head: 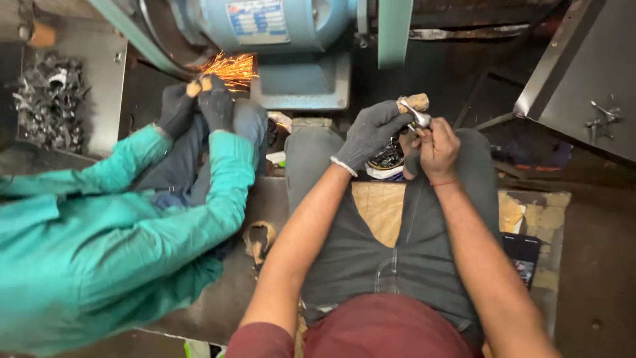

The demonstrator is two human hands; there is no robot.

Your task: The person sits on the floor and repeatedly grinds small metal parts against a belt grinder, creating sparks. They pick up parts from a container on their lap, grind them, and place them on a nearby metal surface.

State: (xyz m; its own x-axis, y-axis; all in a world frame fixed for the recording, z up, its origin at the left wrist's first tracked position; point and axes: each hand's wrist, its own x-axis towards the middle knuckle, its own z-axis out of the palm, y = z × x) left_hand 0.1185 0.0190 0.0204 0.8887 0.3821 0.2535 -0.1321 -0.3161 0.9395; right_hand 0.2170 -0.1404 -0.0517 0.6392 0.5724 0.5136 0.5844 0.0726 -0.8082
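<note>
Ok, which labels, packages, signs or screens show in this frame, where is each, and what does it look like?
Label plate: on the blue grinder motor housing, top centre; rectangular, white and blue with a red mark.
Phone screen: on the surface right of the person's leg; dark upright rectangle, faint picture.
No packages or signs visible.

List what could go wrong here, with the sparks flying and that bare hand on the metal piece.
1. The right hand is bare on the small metal piece; an edge might cut it. The left hand wears a glove.
2. Sparks fly from the grinder where a co-worker's gloved hands press close beside; some could reach bare arms.
</note>
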